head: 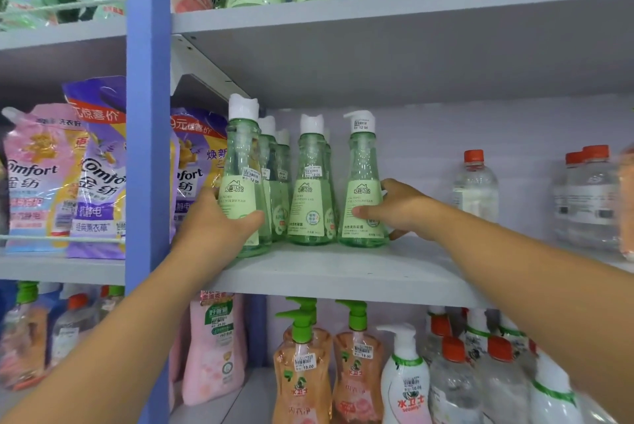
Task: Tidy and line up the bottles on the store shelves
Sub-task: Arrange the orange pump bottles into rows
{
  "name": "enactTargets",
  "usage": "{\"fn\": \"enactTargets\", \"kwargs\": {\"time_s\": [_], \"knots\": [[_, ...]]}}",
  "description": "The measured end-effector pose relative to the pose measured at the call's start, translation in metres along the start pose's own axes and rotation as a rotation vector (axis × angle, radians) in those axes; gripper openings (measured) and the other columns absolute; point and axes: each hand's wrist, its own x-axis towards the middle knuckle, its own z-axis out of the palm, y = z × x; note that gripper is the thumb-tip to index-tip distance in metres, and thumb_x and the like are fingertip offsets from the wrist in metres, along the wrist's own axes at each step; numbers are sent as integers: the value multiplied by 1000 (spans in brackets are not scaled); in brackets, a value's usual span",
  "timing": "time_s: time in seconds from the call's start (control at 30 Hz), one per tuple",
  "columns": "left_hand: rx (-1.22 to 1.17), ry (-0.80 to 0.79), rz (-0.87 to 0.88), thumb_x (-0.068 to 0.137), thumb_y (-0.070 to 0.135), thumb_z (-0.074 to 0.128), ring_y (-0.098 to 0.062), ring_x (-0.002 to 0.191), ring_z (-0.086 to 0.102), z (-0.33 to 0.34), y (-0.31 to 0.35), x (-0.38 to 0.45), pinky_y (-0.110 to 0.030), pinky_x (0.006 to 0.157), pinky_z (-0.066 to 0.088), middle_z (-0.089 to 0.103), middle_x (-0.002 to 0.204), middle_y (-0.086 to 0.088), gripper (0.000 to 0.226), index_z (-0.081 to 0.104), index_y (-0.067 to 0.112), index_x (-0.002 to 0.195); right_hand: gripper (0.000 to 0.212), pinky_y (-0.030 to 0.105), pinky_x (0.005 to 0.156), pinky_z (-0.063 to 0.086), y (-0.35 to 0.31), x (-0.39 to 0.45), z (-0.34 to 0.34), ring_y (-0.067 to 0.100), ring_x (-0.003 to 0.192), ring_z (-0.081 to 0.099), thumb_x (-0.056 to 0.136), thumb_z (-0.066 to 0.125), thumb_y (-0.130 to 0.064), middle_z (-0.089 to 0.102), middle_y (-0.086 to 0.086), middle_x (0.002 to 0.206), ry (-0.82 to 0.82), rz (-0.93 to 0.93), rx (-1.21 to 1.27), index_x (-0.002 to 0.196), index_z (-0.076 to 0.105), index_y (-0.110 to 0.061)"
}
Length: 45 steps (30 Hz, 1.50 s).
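Several green pump bottles with white caps stand on the middle grey shelf (329, 272). My left hand (219, 224) grips the leftmost green bottle (242, 166) low on its body, thumb across the label. My right hand (401, 209) holds the rightmost green bottle (362, 176) at its base from the right side. A third green bottle (310, 180) stands between them, untouched. More green bottles (274, 163) sit behind the front row, partly hidden.
Clear bottles with red caps (475, 183) stand to the right on the same shelf. A blue upright post (147, 149) borders the shelf on the left, with Comfort refill pouches (96, 176) beyond it. Orange and white pump bottles (356, 365) fill the shelf below.
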Motion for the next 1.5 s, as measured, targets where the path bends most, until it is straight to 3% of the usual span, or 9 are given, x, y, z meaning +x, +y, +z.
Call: {"fn": "enactTargets", "kwargs": {"time_s": [0.3, 0.47, 0.83, 0.97, 1.07, 1.13, 1.3, 1.4, 1.5], "knots": [[23, -41, 22, 82, 52, 78, -4, 80, 57, -4, -1, 1, -31, 68, 45, 61, 97, 14, 62, 49, 27, 131, 42, 47, 91, 59, -1, -4, 2, 23, 109, 63, 90, 76, -37, 60, -2, 115, 6, -30, -40, 117, 45, -26], [-25, -22, 9, 79, 54, 80, -18, 96, 61, -3, -3, 2, -33, 79, 46, 61, 105, 9, 75, 48, 24, 140, 47, 46, 90, 60, -2, -6, 2, 23, 108, 63, 90, 75, -39, 58, -2, 115, 13, -25, -64, 123, 46, -23], [-36, -7, -9, 80, 56, 79, -20, 96, 58, -1, -2, 4, -34, 78, 44, 58, 106, 9, 77, 45, 25, 142, 62, 45, 90, 59, -4, -7, 7, 24, 108, 64, 88, 75, -46, 62, 2, 123, 59, -1, -92, 135, 44, -20], [-51, -29, 3, 80, 53, 79, -19, 93, 59, 0, -3, 5, -33, 75, 44, 58, 105, 9, 79, 43, 26, 145, 46, 45, 90, 59, -6, -9, 8, 23, 107, 63, 90, 74, -45, 63, 1, 119, 40, 5, -132, 120, 45, -24], [-76, 18, 51, 82, 51, 79, -23, 112, 58, 1, -1, 1, -38, 88, 47, 59, 133, 1, 84, 36, 26, 149, 45, 42, 86, 60, -8, -14, 7, 23, 103, 62, 91, 71, -46, 61, -1, 114, 32, -8, -172, 122, 45, -25], [-212, 127, 147, 83, 46, 80, -17, 130, 48, 3, 3, -7, -37, 101, 40, 42, 155, 2, 91, 26, 29, 154, 50, 40, 84, 60, -8, -19, 6, 22, 100, 62, 92, 70, -47, 60, -1, 115, 22, 5, -192, 128, 47, -22], [-347, 213, 336, 84, 44, 77, -14, 140, 38, 25, 37, -40, -33, 111, 30, 42, 149, 6, 73, 40, 29, 145, 78, 40, 88, 60, -8, -33, -15, 23, 102, 66, 89, 70, -55, 60, 2, 124, 85, 29, -45, 149, 37, -17], [-527, 105, 327, 85, 45, 77, -8, 135, 42, 45, 75, -54, -33, 110, 34, 45, 147, 11, 69, 43, 32, 143, 82, 39, 87, 60, -2, -53, -50, 24, 103, 70, 81, 73, -62, 63, 7, 129, 194, -5, 162, 147, 40, -24], [-664, -171, 211, 76, 55, 82, -11, 121, 56, 81, 119, -65, -45, 104, 47, 57, 136, 9, 75, 46, 35, 138, 77, 42, 92, 60, 22, -84, -103, 17, 102, 70, 77, 77, -61, 61, 0, 130, 302, -70, 264, 139, 48, -26]]}}
